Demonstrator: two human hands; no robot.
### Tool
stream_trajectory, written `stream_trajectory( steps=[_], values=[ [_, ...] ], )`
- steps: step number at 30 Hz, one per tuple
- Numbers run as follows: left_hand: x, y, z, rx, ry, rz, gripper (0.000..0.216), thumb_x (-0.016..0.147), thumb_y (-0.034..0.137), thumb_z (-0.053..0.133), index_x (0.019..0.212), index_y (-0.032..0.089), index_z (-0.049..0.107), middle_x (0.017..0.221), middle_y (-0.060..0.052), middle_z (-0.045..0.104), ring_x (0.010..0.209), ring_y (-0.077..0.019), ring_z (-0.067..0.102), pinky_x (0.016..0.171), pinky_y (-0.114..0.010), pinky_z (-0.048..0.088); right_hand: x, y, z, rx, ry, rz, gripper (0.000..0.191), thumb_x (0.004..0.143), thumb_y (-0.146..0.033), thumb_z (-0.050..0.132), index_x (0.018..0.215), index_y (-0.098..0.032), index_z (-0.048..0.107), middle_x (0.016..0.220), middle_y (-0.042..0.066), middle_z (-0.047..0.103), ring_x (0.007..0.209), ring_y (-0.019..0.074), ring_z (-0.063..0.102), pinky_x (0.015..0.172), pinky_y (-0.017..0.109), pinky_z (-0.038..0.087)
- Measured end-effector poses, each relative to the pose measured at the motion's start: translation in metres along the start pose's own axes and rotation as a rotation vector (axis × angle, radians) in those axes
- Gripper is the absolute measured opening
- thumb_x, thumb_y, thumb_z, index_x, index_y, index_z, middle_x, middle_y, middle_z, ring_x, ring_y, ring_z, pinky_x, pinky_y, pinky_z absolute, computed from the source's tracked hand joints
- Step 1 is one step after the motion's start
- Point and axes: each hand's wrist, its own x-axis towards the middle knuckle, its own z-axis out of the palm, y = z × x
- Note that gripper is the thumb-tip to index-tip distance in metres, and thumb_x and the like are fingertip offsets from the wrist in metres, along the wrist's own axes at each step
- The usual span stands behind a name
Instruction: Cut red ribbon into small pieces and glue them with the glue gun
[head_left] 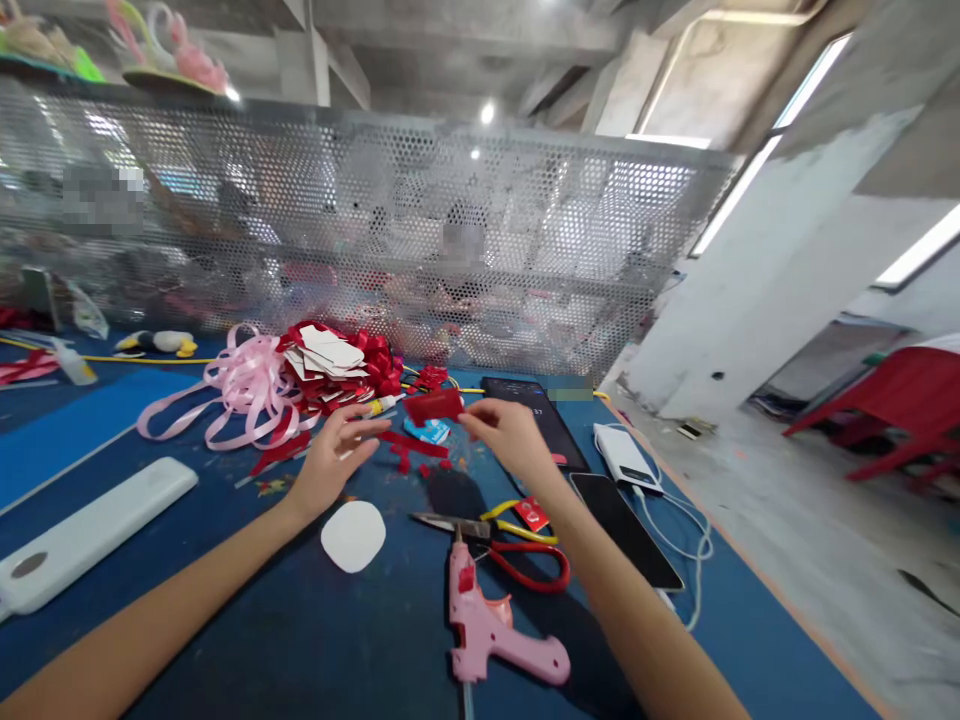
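Observation:
Between the fingertips of my right hand (504, 432) is a short piece of red ribbon (433, 406), raised over the table. My left hand (335, 458) hovers to its left with fingers apart and nothing in them. Below the left hand lies a white rounded disc (353, 537). Scissors (487, 530) with one yellow and one red handle rest under my right forearm. Nearer to me is a pink glue gun (480, 635). Red ribbon scraps (420, 445) and a blue packet (427, 430) lie beneath the held ribbon.
Behind the hands are a pink ribbon heap (251, 385) and a red ribbon pile (382, 365) topped with white cards (326, 353). A white elongated device (97, 530) lies left. Phones (630, 530) and a cabled power bank (627, 458) lie right. A perforated metal screen (420, 180) stands behind.

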Motion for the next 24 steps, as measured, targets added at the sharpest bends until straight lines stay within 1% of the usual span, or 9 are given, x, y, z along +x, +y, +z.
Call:
stream_trajectory(
  steps=[3, 6, 9, 13, 15, 17, 19, 21, 24],
  values=[
    [0.003, -0.02, -0.019, 0.214, 0.077, 0.116, 0.018, 0.077, 0.029, 0.057, 0.09, 0.019, 0.063, 0.097, -0.008, 0.068, 0.094, -0.0222, 0.06, 0.09, -0.037, 0.043, -0.001, 0.002, -0.037, -0.113, 0.043, 0.046, 0.014, 0.072, -0.029, 0.058, 0.069, -0.018, 0.065, 0.06, 0.001, 0.064, 0.056, 0.0131, 0.057, 0.057, 0.024, 0.041],
    [0.008, -0.04, -0.034, 0.38, 0.106, 0.183, 0.015, 0.077, 0.026, 0.053, 0.083, 0.019, 0.066, 0.092, -0.007, 0.068, 0.093, -0.0227, 0.059, 0.093, -0.039, 0.04, -0.007, 0.003, -0.061, -0.19, -0.016, 0.108, 0.015, 0.067, -0.029, 0.062, 0.058, -0.017, 0.064, 0.05, 0.0, 0.06, 0.047, 0.0116, 0.052, 0.048, 0.023, 0.037],
    [0.01, -0.052, -0.039, 0.503, 0.108, 0.214, 0.018, 0.077, 0.024, 0.051, 0.085, 0.019, 0.066, 0.093, -0.007, 0.068, 0.092, -0.0235, 0.058, 0.093, -0.041, 0.039, -0.013, 0.002, -0.067, -0.225, -0.093, 0.142, 0.016, 0.064, -0.031, 0.064, 0.055, -0.017, 0.066, 0.047, -0.001, 0.059, 0.043, 0.0096, 0.047, 0.044, 0.022, 0.034],
    [0.004, -0.053, -0.039, 0.59, 0.063, 0.255, 0.019, 0.079, 0.022, 0.048, 0.086, 0.02, 0.066, 0.094, -0.007, 0.068, 0.095, -0.0232, 0.058, 0.097, -0.042, 0.037, -0.018, 0.001, -0.064, -0.218, -0.175, 0.159, 0.016, 0.065, -0.031, 0.064, 0.057, -0.018, 0.068, 0.051, 0.0, 0.062, 0.044, 0.0085, 0.047, 0.043, 0.022, 0.034],
    [-0.005, -0.048, -0.038, 0.603, -0.016, 0.284, 0.018, 0.079, 0.022, 0.049, 0.08, 0.021, 0.067, 0.093, -0.007, 0.069, 0.096, -0.0233, 0.059, 0.098, -0.041, 0.037, -0.02, 0.001, -0.064, -0.204, -0.215, 0.17, 0.016, 0.065, -0.031, 0.064, 0.058, -0.018, 0.069, 0.054, 0.002, 0.064, 0.045, 0.009, 0.048, 0.043, 0.022, 0.036],
    [-0.015, -0.041, -0.039, 0.603, -0.142, 0.308, 0.017, 0.078, 0.023, 0.052, 0.074, 0.023, 0.068, 0.091, -0.007, 0.071, 0.095, -0.0235, 0.06, 0.095, -0.04, 0.04, -0.022, 0.001, -0.065, -0.188, -0.247, 0.179, 0.016, 0.065, -0.031, 0.065, 0.057, -0.018, 0.068, 0.054, 0.002, 0.064, 0.046, 0.01, 0.051, 0.045, 0.022, 0.039],
    [-0.025, -0.034, -0.04, 0.597, -0.281, 0.324, 0.015, 0.076, 0.025, 0.056, 0.076, 0.026, 0.071, 0.093, -0.006, 0.071, 0.096, -0.0233, 0.061, 0.094, -0.038, 0.042, -0.023, 0.0, -0.066, -0.174, -0.267, 0.184, 0.016, 0.065, -0.03, 0.065, 0.057, -0.018, 0.068, 0.053, 0.003, 0.064, 0.048, 0.011, 0.054, 0.047, 0.023, 0.041],
    [-0.031, -0.029, -0.04, 0.592, -0.433, 0.323, 0.022, 0.073, 0.03, 0.063, 0.093, 0.029, 0.071, 0.107, -0.005, 0.069, 0.106, -0.0248, 0.058, 0.098, -0.038, 0.04, -0.024, 0.0, -0.067, -0.165, -0.272, 0.188, 0.016, 0.065, -0.03, 0.065, 0.057, -0.017, 0.068, 0.053, 0.003, 0.064, 0.048, 0.0113, 0.055, 0.048, 0.023, 0.043],
    [-0.033, -0.026, -0.041, 0.63, -0.695, 0.28, 0.061, 0.064, 0.042, 0.073, 0.122, 0.031, 0.057, 0.131, -0.008, 0.055, 0.127, -0.0325, 0.04, 0.106, -0.047, 0.028, -0.024, 0.0, -0.066, -0.159, -0.272, 0.19, 0.016, 0.066, -0.03, 0.066, 0.056, -0.017, 0.068, 0.053, 0.003, 0.064, 0.048, 0.0113, 0.056, 0.047, 0.023, 0.042]
  ],
)
